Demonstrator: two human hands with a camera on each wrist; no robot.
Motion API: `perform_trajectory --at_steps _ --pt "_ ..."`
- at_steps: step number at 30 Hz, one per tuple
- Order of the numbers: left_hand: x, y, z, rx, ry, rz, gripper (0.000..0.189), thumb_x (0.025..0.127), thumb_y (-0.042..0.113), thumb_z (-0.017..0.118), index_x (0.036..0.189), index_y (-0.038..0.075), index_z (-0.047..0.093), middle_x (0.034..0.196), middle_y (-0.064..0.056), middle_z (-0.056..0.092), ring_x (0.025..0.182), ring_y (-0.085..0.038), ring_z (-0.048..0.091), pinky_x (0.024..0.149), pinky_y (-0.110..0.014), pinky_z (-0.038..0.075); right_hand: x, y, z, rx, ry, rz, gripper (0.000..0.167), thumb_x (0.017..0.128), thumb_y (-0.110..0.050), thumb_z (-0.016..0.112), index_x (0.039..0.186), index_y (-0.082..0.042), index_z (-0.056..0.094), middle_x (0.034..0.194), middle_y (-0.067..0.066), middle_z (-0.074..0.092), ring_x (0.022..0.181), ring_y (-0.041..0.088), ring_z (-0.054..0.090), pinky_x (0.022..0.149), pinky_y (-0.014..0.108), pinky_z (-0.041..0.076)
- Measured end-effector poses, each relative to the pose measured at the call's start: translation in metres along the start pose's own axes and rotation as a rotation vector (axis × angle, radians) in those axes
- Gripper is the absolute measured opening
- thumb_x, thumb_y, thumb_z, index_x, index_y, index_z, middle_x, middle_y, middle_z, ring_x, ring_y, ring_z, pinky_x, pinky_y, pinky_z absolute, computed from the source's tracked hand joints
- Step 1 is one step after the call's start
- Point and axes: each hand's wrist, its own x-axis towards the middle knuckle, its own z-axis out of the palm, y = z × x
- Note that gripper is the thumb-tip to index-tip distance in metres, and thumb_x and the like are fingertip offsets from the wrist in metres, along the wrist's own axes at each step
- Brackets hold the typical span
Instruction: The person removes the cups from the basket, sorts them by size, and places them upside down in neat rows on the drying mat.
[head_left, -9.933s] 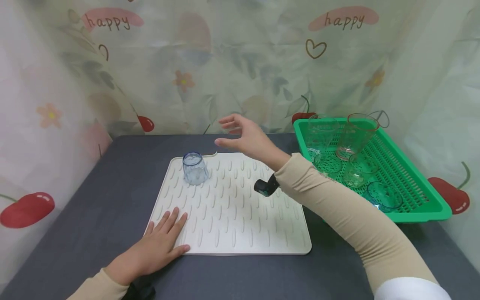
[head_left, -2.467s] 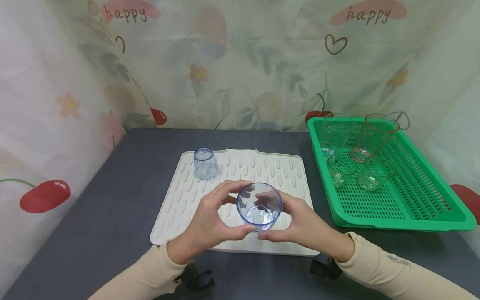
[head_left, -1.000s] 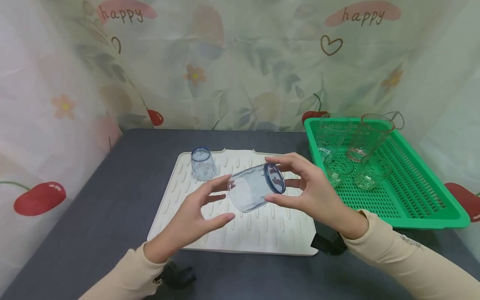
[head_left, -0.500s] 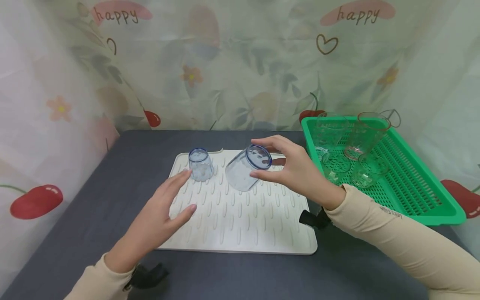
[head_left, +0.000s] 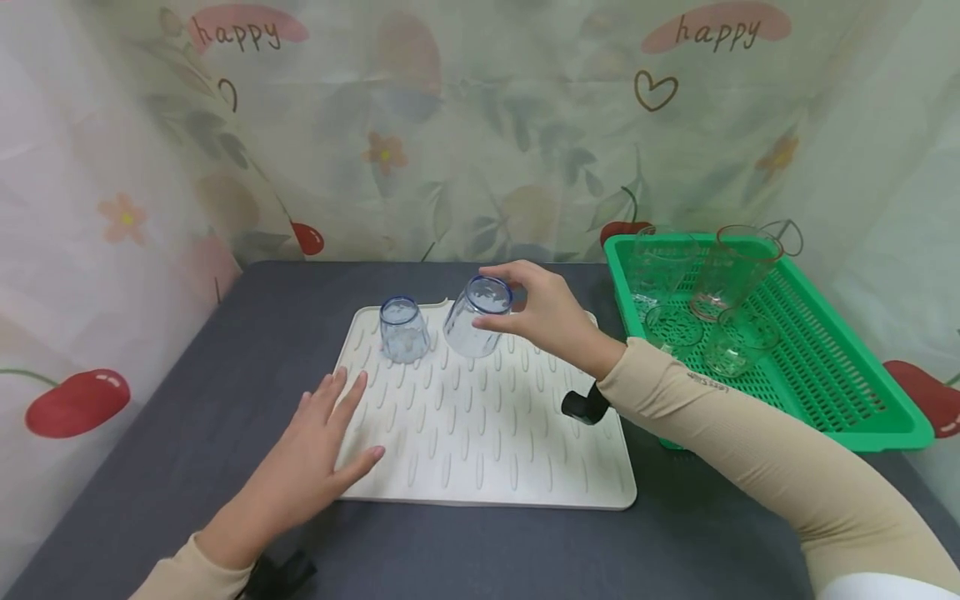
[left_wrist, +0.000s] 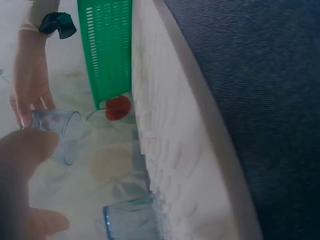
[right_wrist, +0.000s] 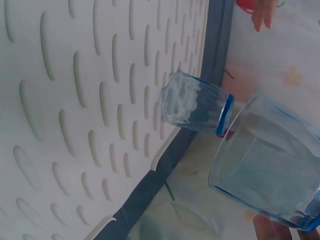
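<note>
My right hand [head_left: 551, 317] pinches a clear blue drinking glass [head_left: 463, 335] near its blue-edged end, thumb on the near side and fingers on the far side. Its wider clear end points down and leans left, over the back of the white ridged mat [head_left: 480, 442]. In the right wrist view, a gap shows between the held glass [right_wrist: 270, 155] and the mat. Just left of it, a similar glass [head_left: 405, 335] stands on the mat, blue-edged end up. My left hand [head_left: 300, 467], fingers spread and holding nothing, is over the mat's front left edge.
A green slotted basket [head_left: 847, 350] at the right holds several clear glasses, among them a red-rimmed mug [head_left: 731, 275]. The dark tabletop [head_left: 465, 550] surrounds the mat. A printed curtain [head_left: 480, 150] hangs close behind and along both sides.
The blue glass has come out of the basket. Both hands held it, then the left let go and drew back. The right turned it blue end up and moved it toward the standing glass.
</note>
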Motion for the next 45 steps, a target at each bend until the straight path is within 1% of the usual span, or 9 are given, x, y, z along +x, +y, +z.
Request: perform_trajectory --at_steps 4,9,14,18,23,29,37,45 --pt "-0.004 -0.004 0.01 0.022 -0.031 -0.014 0.084 0.09 0.046 0.063 0.154 0.007 0.024 0.155 -0.026 0.024 0.144 -0.046 0.019 0.111 -0.064 0.018 0.012 0.006 0.011 -0.025 -0.001 0.03 0.061 0.077 -0.029 0.083 0.132 -0.014 0.06 0.129 0.004 0.059 0.113 0.023 0.058 0.087 0.037 0.052" --pt "-0.006 -0.006 0.023 0.065 -0.059 -0.005 0.083 0.09 0.047 0.063 0.152 0.005 0.028 0.154 -0.027 0.028 0.142 -0.047 0.023 0.109 -0.066 0.022 0.025 0.014 0.024 -0.013 -0.012 0.087 0.061 0.077 -0.028 0.083 0.132 -0.014 0.06 0.134 0.004 0.057 0.121 0.025 0.055 0.094 0.038 0.049" --pt "-0.008 -0.006 0.035 0.094 -0.082 0.009 0.082 0.088 0.049 0.064 0.15 0.005 0.033 0.151 -0.028 0.032 0.14 -0.049 0.028 0.107 -0.067 0.025 0.033 0.021 0.036 -0.013 -0.019 0.116 0.061 0.078 -0.027 0.082 0.133 -0.013 0.059 0.135 0.005 0.056 0.12 0.024 0.055 0.097 0.037 0.047" --pt "-0.011 -0.006 0.041 0.106 -0.112 0.003 0.081 0.088 0.05 0.063 0.15 0.005 0.034 0.152 -0.027 0.031 0.14 -0.048 0.028 0.108 -0.067 0.023 0.038 0.028 0.045 -0.031 -0.019 0.133 0.061 0.078 -0.026 0.082 0.132 -0.011 0.059 0.134 0.008 0.057 0.119 0.024 0.056 0.097 0.037 0.047" --pt "-0.012 -0.006 0.042 0.104 -0.129 0.007 0.079 0.089 0.05 0.062 0.149 0.007 0.036 0.153 -0.025 0.031 0.141 -0.047 0.027 0.107 -0.068 0.023 0.045 0.034 0.055 -0.059 -0.022 0.168 0.062 0.078 -0.027 0.082 0.133 -0.011 0.059 0.134 0.008 0.057 0.122 0.025 0.054 0.1 0.038 0.045" --pt "-0.012 -0.007 0.043 0.094 -0.167 -0.006 0.077 0.09 0.049 0.06 0.15 0.008 0.035 0.155 -0.024 0.029 0.142 -0.046 0.025 0.107 -0.068 0.022 0.049 0.039 0.065 -0.057 -0.03 0.203 0.062 0.078 -0.027 0.083 0.133 -0.012 0.059 0.135 0.008 0.056 0.128 0.025 0.05 0.104 0.038 0.043" --pt "-0.012 -0.007 0.042 0.067 -0.207 -0.025 0.077 0.091 0.049 0.059 0.15 0.008 0.034 0.156 -0.024 0.024 0.143 -0.046 0.021 0.107 -0.069 0.02 0.05 0.043 0.076 -0.055 -0.05 0.221 0.062 0.077 -0.024 0.083 0.133 -0.01 0.059 0.138 0.01 0.054 0.132 0.027 0.047 0.107 0.038 0.041" --pt "-0.01 -0.008 0.04 0.05 -0.256 -0.045 0.078 0.092 0.051 0.057 0.152 0.008 0.031 0.158 -0.024 0.02 0.145 -0.046 0.017 0.109 -0.069 0.017 0.053 0.047 0.082 -0.054 -0.04 0.231 0.061 0.075 -0.023 0.084 0.131 -0.01 0.061 0.138 0.012 0.055 0.132 0.028 0.048 0.108 0.038 0.04"
